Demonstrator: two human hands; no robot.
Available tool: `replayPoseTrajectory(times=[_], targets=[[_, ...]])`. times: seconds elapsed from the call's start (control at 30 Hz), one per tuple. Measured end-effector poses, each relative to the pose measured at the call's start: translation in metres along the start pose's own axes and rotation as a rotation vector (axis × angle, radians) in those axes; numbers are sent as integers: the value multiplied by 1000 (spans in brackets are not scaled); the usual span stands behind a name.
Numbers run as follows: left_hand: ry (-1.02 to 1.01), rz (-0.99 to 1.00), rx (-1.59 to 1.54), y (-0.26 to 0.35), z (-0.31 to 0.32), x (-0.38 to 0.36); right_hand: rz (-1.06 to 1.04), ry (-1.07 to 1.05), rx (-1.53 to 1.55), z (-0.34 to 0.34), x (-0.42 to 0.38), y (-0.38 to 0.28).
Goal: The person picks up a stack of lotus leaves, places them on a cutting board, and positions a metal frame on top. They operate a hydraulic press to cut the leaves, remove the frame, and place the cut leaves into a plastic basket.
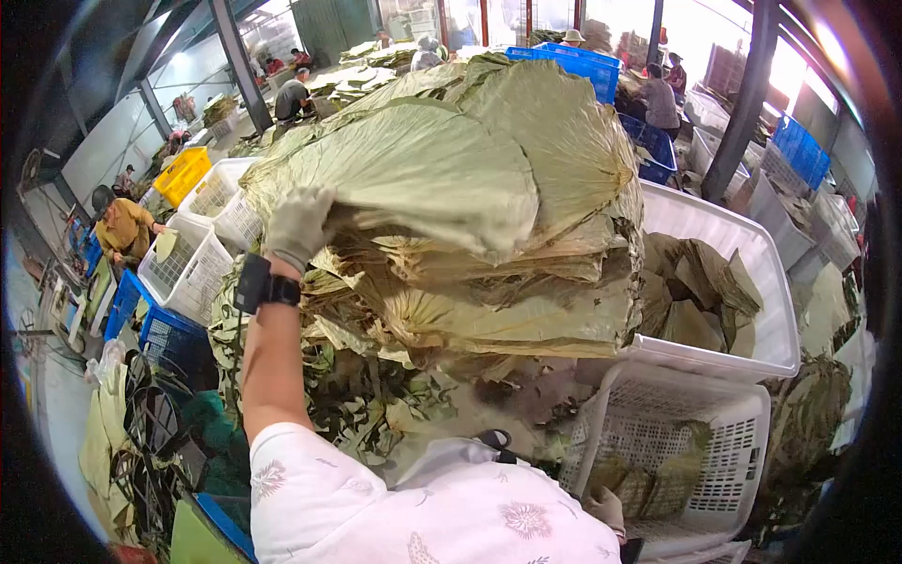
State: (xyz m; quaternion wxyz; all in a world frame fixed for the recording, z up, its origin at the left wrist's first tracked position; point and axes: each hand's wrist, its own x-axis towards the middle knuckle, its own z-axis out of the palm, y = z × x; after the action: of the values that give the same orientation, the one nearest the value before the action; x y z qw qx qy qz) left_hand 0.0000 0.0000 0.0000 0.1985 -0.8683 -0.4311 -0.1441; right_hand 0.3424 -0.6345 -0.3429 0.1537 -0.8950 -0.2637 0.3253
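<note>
The left grip (299,226), in a pale glove, pinches the near left edge of a big dry leaf (432,179). The leaf lies on top of a tall leaf pile (498,320) right in front of the person, and part of its low edge looks blurry. A black band (280,289) with a small black box goes around the left wrist. The right grip (606,510) is low down, beside a white crate with holes (733,461); I cannot tell if its fingers are spread or pressed together. Some leaves lie in that crate. Just behind it, a white tub (766,249) holds more brown leaves (695,291). Green scraps (376,399) lie on the floor below the pile. Over to the left, a person in a yellow-brown shirt (127,226) is near a yellow crate (183,176) and white crates. Way back, blue crates (573,68) stand behind the pile.
</note>
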Motion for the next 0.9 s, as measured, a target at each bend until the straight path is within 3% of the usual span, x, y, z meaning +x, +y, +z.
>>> replayPoseTrajectory(times=[0.07,0.17,0.23,0.33,0.4,0.5,0.53,0.63,0.7,0.77,0.83,0.87,0.9], targets=[[174,91,-34,0,15,-13,-29,-62,147,-6,-11,-25],[188,53,-96,8,20,-20,-16,-97,169,-11,-6,-4],[270,84,-121,6,13,-15,14,-46,259,-1,1,-2],[348,109,-54,8,1,-13,-16,105,97,-4,6,-15],[384,119,-3,6,-9,-7,-167,-22,262,-25,1,-40],[526,150,114,24,-48,0,-280,22,448,-42,15,-52],[539,146,124,33,-62,0,-455,53,264,-54,32,-53],[676,171,164,69,-92,-3,-512,197,449,-124,-18,-190],[715,130,123,104,-107,-9,-637,103,552,-155,-22,-240],[771,146,85,138,-117,-14,-580,-74,736,-174,-23,-274],[785,200,-85,177,-131,-27,-754,-86,1041,-171,-28,-326],[754,228,-161,194,-133,-33,-761,-89,1031,-171,-21,-345],[778,280,-224,207,-132,-37,-967,-204,1066,-170,-12,-361]])
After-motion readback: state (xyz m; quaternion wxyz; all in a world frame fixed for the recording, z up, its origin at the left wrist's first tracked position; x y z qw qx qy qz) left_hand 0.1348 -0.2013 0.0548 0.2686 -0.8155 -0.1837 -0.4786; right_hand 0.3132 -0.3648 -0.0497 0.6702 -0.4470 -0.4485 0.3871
